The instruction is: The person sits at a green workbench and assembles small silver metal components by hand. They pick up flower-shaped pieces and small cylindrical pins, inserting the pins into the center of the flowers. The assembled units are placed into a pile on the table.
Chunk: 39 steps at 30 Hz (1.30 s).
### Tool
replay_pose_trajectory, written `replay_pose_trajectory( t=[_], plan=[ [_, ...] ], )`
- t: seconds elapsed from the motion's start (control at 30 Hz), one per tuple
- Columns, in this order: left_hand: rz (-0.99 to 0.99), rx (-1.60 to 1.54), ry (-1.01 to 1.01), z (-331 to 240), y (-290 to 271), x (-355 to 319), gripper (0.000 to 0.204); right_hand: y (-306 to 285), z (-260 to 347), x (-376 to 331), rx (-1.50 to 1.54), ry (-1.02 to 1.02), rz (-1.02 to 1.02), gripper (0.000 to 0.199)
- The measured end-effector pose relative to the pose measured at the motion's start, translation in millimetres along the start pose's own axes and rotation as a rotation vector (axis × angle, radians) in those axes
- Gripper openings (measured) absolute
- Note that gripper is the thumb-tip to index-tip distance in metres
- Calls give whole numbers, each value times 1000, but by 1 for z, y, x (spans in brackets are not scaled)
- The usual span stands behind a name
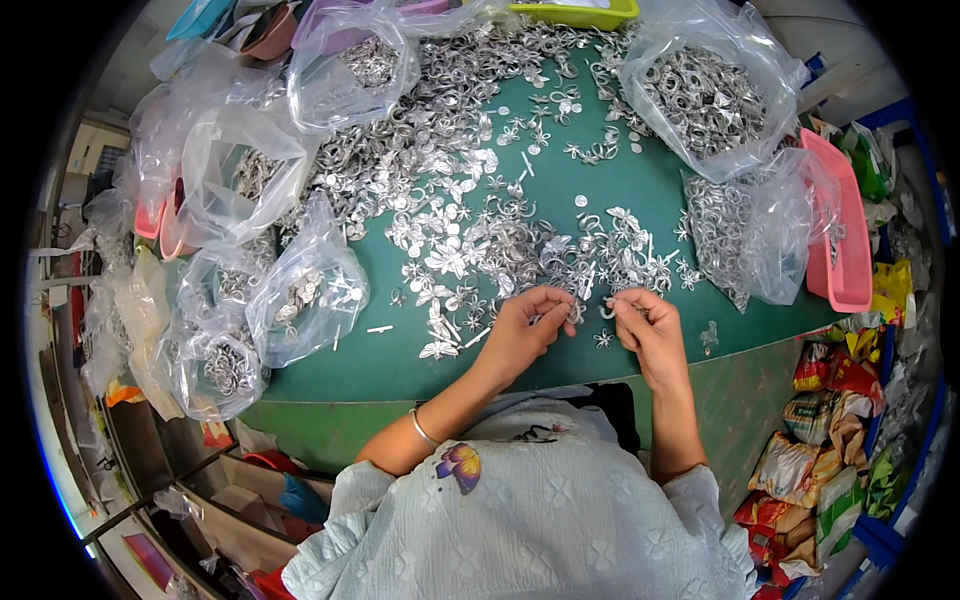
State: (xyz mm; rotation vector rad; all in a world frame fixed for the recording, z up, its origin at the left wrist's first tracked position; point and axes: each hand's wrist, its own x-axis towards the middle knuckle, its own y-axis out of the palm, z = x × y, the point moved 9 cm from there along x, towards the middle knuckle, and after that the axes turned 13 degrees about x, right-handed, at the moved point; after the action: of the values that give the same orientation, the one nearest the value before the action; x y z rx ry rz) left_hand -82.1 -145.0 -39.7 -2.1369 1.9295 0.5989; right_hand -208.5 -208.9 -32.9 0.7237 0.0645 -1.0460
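Clear plastic bags [300,290] full of small silver parts lie on the left side of the green tabletop [640,190], and more of these bags [705,95] stand at the right back. Colourful snack packets [820,440], red, yellow and green, are piled low on the right.

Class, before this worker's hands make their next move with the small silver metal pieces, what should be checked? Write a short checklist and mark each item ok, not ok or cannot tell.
1. Left hand pinches a small silver piece: ok.
2. Right hand grips a curved silver piece: ok.
3. Both pieces are the correct matching kind: cannot tell, too small.
4. Loose metal pieces lie close on the green table: ok.
5. Open bag of rings stays upright: ok.
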Motion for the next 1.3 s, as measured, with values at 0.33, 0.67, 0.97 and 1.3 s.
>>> replay_pose_trajectory(
  t=[0.33, 0.67, 0.97, 1.3],
  plan=[
    [-46, -3, 26, 0, -6, 1, 20, 10, 19, 0, -435, -317, -91, 7],
    [148, -248, -50, 11, 3, 2, 17, 7, 2, -6, -242, -78, -69, 7],
    [183, -503, -238, 17, 15, -5, 14, 35, 8, -12, -226, -139, 50, 9],
    [208, -655, -241, 15, 17, -7, 32, 33, 34, -11, -600, -403, 45, 14]
  ],
)
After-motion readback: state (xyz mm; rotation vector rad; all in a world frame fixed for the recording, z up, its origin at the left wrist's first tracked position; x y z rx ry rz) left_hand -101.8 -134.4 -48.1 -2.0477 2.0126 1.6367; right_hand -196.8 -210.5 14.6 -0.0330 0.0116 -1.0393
